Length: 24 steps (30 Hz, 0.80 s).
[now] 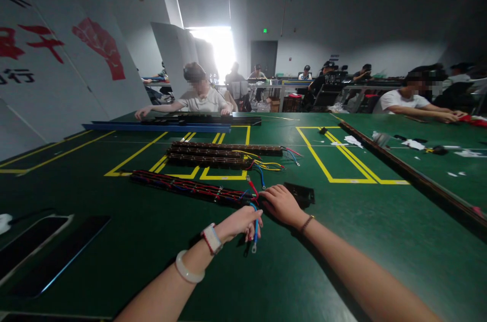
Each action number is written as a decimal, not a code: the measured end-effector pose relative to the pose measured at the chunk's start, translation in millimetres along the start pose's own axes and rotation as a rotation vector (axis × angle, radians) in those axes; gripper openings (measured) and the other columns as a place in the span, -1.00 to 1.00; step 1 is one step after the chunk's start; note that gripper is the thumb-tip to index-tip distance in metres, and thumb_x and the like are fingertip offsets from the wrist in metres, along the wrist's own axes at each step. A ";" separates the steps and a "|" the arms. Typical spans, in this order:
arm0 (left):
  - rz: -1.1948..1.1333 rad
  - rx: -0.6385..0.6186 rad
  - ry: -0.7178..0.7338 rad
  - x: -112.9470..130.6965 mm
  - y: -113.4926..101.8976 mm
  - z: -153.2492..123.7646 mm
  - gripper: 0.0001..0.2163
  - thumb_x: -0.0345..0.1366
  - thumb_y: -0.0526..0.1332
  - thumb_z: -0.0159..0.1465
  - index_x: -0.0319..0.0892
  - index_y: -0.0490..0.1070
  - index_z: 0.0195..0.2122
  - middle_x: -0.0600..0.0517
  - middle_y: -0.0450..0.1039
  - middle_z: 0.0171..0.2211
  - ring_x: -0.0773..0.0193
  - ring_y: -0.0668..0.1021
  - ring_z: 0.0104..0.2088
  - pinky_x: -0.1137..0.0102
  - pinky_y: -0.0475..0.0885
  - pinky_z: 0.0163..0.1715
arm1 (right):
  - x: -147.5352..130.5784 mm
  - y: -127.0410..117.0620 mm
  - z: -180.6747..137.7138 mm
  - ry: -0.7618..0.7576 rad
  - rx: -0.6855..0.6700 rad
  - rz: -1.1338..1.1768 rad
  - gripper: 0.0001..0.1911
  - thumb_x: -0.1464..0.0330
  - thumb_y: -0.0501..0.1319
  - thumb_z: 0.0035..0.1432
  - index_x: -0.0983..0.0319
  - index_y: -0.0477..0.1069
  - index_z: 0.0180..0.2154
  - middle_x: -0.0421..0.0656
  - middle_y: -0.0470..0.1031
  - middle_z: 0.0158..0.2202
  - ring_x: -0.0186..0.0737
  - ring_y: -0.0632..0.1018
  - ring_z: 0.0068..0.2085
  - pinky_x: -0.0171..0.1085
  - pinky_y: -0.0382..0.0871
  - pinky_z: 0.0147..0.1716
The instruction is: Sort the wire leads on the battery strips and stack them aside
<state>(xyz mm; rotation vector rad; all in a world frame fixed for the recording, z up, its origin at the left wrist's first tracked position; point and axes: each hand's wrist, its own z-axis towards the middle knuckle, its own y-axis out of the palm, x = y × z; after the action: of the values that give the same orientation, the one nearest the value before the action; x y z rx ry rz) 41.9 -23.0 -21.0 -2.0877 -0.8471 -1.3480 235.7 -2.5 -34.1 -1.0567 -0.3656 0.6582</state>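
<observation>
My left hand [240, 224] is closed in a pinch on a blue wire [255, 225] that ends in a metal ring terminal on the green table [342, 241]. My right hand [280, 203] lies beside it, fingers curled over the end of a long dark strip wrapped in red and blue wires [190, 187]. A small black part [302, 193] lies just behind my right hand. Farther back a stack of brown strips [224, 154] trails yellow, red and blue wire ends.
Yellow tape rectangles [342, 159] mark the table. Two dark flat panels [49, 256] lie at the left front. A person across the table [201, 96] handles long strips on a blue rail [155, 127]. Another person [414, 101] sits at the right; white scraps [413, 144] lie there.
</observation>
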 end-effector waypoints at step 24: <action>0.045 0.012 0.019 2.6 -1.3 -3.3 -0.58 0.08 0.05 0.21 -0.24 0.28 -0.45 0.08 0.38 -0.67 0.52 0.20 -0.79 0.53 0.01 -0.74 | -2.7 -1.2 1.9 0.008 0.001 -0.019 -0.76 0.32 0.12 0.25 0.19 0.39 -0.06 -0.09 0.49 -0.23 -0.17 0.43 -0.18 -0.19 0.23 -0.10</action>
<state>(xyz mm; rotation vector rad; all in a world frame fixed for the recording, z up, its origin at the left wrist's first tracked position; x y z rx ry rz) 39.8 -23.9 -17.3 -2.0694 -0.7942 -1.3341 232.9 -3.4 -32.1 -1.0534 -0.3677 0.6371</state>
